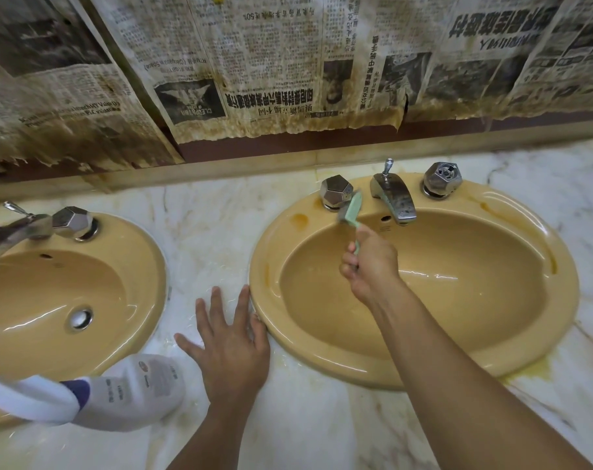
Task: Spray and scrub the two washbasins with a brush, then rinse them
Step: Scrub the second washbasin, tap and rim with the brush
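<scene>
Two tan oval washbasins are set in a marble counter. My right hand [371,262] grips the handle of a pale green brush [350,212] over the right basin [491,354]. The blurred brush head is at the basin's back rim, beside the left chrome knob [335,191]. Flat on the counter between the basins lies my left hand [230,344], fingers spread, its fingertips touching the right basin's rim. The left basin [142,266] shows its drain [80,318]. A white spray bottle [132,390] with a purple and white nozzle lies on its side at the left basin's front edge.
The right basin has a chrome spout [393,198] and a second knob [441,179]. The left basin's tap [10,232] and knob [72,221] are at the far left. Stained newspaper [254,62] covers the wall above. Yellow stains mark the marble counter [322,429] near the right basin.
</scene>
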`<move>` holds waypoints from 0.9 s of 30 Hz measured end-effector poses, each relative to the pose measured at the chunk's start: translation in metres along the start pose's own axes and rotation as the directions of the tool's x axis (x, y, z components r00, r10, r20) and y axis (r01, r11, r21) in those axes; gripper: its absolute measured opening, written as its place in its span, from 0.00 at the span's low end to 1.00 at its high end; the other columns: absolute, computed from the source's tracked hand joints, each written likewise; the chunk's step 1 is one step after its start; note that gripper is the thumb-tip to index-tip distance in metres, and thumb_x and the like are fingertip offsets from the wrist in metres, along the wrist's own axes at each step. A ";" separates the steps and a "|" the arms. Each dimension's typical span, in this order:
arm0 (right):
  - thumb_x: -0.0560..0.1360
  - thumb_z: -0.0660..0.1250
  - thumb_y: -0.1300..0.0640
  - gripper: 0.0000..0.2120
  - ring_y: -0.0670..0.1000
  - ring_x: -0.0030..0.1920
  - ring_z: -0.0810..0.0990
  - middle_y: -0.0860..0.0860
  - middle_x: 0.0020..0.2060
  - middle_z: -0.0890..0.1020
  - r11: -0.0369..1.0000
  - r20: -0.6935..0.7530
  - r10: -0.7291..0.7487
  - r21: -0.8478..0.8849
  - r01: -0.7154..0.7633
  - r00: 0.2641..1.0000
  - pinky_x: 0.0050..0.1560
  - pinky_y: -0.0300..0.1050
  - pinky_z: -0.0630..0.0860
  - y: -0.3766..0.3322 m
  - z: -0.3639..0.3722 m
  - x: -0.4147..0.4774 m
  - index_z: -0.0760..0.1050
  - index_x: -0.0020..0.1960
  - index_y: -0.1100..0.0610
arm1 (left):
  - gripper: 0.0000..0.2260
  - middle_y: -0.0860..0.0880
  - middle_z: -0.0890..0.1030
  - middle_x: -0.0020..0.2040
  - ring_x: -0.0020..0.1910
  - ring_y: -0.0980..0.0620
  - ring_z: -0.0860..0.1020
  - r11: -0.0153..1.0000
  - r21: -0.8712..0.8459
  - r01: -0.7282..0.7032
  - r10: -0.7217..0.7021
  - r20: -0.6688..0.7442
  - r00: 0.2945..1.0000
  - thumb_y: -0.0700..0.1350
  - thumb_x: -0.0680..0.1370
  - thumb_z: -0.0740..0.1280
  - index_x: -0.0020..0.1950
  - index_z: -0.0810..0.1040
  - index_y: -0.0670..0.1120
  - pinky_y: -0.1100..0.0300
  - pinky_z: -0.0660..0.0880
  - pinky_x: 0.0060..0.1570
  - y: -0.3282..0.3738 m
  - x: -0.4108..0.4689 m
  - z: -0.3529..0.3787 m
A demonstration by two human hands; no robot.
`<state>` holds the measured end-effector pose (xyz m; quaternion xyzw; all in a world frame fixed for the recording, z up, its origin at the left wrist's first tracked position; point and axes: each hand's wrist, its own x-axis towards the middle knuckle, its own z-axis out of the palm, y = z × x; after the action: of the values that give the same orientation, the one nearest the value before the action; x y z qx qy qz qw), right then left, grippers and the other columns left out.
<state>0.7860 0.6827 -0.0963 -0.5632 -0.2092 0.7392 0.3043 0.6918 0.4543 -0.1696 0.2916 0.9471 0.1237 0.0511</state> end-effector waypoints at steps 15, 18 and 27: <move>0.82 0.62 0.55 0.15 0.51 0.29 0.69 0.49 0.31 0.73 0.710 0.101 -0.326 -0.630 0.314 0.940 0.31 0.43 0.66 -0.008 -0.035 -0.031 0.82 0.64 0.46 | 0.23 0.51 0.54 0.84 0.83 0.48 0.45 1.000 -0.010 0.015 -0.015 0.008 1.000 0.56 0.85 0.56 0.81 0.59 0.64 0.25 0.45 0.74 0.001 -0.001 -0.003; 0.83 0.61 0.55 0.15 0.57 0.37 0.77 0.54 0.36 0.81 0.197 0.360 -0.500 -0.838 0.508 0.788 0.38 0.47 0.73 -0.039 -0.044 -0.064 0.80 0.67 0.47 | 0.23 0.51 0.53 0.84 0.83 0.48 0.44 1.000 -0.019 0.016 -0.016 0.016 1.000 0.56 0.85 0.56 0.81 0.59 0.65 0.26 0.44 0.74 0.001 0.000 -0.003; 0.79 0.60 0.50 0.13 0.59 0.42 0.76 0.55 0.41 0.81 -0.418 0.491 -0.410 -0.850 0.320 0.769 0.40 0.50 0.75 -0.166 -0.047 -0.021 0.83 0.53 0.49 | 0.23 0.51 0.55 0.83 0.83 0.48 0.45 0.999 -0.045 0.008 -0.008 0.004 1.000 0.56 0.85 0.56 0.81 0.61 0.64 0.25 0.44 0.74 0.003 -0.003 -0.007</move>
<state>0.8703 0.7873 0.0141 -0.4886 -0.8645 0.1172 -0.0137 0.6944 0.4540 -0.1623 0.2866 0.9452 0.1441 0.0599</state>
